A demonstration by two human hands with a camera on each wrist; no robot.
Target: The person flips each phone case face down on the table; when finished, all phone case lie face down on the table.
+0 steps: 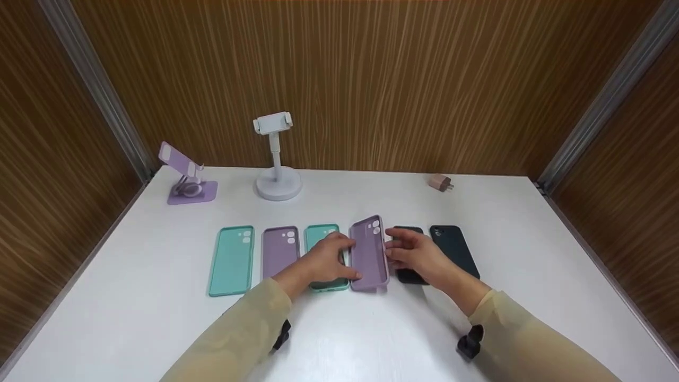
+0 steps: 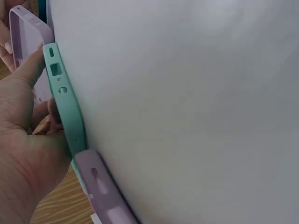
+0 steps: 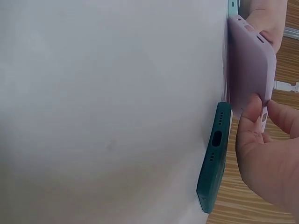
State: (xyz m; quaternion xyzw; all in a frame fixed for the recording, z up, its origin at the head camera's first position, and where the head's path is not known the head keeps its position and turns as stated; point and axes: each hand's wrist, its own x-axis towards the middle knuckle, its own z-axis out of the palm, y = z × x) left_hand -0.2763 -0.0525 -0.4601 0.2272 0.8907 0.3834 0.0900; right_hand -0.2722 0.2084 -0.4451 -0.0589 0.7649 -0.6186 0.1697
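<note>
Purple case [image 1: 367, 257]: here it is, between our left fingers [image 1: 344, 243] and right fingers [image 1: 406, 234], tilted above the counter [image 1: 350, 334].
Handling: light, we reckon, slightly bendy, smooth, hardly fragile.
Best hold: the raised rim, nearest our right fingers.
Right pinch: nearly closed, and we've got that rim!
Left spread: thumb and index wide apart, touching the opposite edge, green case [image 1: 320, 232] just beneath.
</note>
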